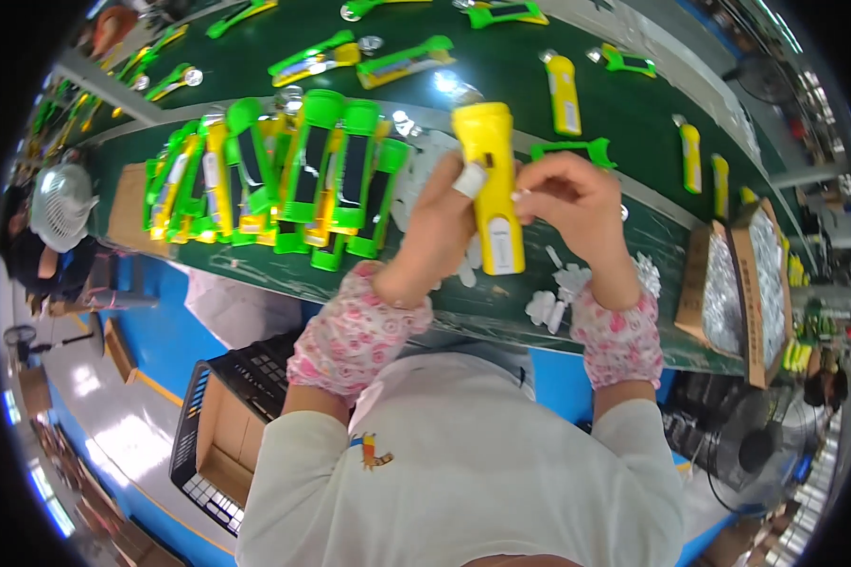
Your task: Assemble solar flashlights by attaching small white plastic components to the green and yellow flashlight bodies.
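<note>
My left hand [442, 217] is closed round a yellow flashlight body [497, 203], which stands nearly upright with its wide head away from me. A white strip [470, 180] shows at the left fingers, against the flashlight's side. Beside the body, my right hand [577, 200] has its fingertips pinched together; a small whitish bit shows there, too small to name. Behind that hand lies a green flashlight part [591, 151]. Left of my hands, several green-and-yellow flashlights [321, 156] with dark panels are piled together. White scraps [558, 293] lie under my right wrist.
More flashlights, such as a yellow one [564, 94], lie on the green surface beyond. An opened cardboard box [755, 293] with silvery lining stands at the right edge. A white fan [63, 203] is at the left, a black crate [191, 444] below the table, a dark fan [756, 449] lower right.
</note>
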